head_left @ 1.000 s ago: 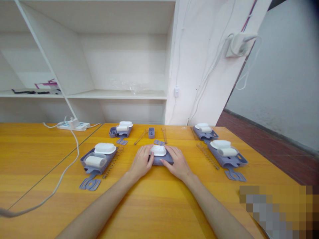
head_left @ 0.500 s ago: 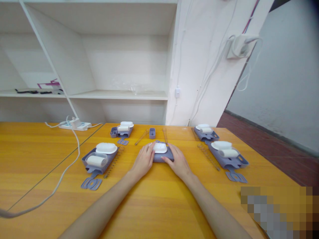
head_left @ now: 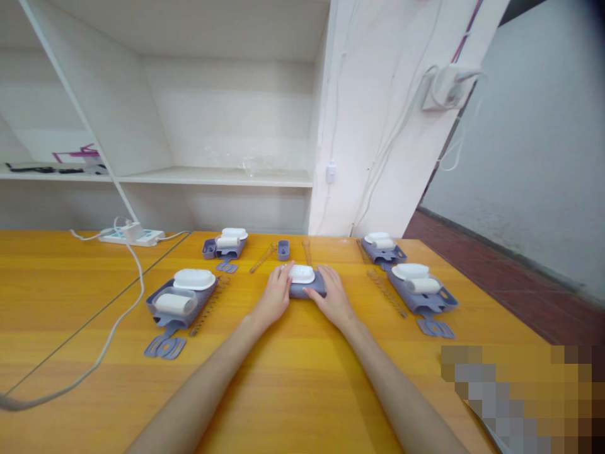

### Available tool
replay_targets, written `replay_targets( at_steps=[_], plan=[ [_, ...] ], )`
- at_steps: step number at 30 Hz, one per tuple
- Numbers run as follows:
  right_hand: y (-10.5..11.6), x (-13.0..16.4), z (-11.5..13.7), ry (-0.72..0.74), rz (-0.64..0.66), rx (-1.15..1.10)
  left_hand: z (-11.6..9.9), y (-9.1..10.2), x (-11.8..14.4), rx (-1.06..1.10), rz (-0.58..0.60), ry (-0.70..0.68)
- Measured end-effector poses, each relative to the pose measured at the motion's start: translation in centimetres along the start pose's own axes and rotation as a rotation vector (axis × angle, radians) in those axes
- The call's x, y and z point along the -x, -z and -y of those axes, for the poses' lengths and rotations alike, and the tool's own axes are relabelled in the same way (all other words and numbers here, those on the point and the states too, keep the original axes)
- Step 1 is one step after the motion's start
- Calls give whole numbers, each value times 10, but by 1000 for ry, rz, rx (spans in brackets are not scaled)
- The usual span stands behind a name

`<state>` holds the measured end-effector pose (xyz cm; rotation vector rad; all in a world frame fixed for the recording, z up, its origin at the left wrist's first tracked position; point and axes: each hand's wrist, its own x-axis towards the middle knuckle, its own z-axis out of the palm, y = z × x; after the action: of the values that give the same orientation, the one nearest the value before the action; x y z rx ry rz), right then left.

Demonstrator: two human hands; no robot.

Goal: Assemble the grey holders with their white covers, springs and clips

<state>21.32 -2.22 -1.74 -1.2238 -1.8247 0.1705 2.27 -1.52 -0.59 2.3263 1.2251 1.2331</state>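
In front of me on the table lies a grey-purple plastic case (head_left: 306,291) with a white, bristly oval piece (head_left: 301,273) on top. My left hand (head_left: 275,292) holds the left side, its fingers against the case and the edge of the white piece. On the other side, my right hand (head_left: 333,294) is closed around the right end, thumb along the front and fingers over the back. The palms hide both ends of the case. Behind it stand a small grey-purple cup (head_left: 283,250) and two coil springs, the left spring (head_left: 262,258) and the right spring (head_left: 307,253).
Similar sets of grey-purple cases with white pieces lie at front left (head_left: 182,299), back left (head_left: 231,244), front right (head_left: 422,289) and back right (head_left: 384,248), with more springs. A power strip (head_left: 132,235) and its cable (head_left: 123,321) are at left. White shelving (head_left: 217,178) stands behind.
The whole view has shifted slightly, so things sit a little further left in the picture. Both hands keep the same hold on the case.
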Motion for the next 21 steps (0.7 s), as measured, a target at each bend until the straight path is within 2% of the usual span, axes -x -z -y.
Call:
replay_targets(
  at_steps=[7,14,21],
  plan=[
    [-2,-3,-9,-79,-14,-29,3,-7,-10,96,-4,34],
    [-11,-10,-18,-194,-38,-130,8,-16,-13,120,-93,96],
    [-9,-6,-7,-160,-109,-86,8,-17,-11,149,-121,146]
  ],
)
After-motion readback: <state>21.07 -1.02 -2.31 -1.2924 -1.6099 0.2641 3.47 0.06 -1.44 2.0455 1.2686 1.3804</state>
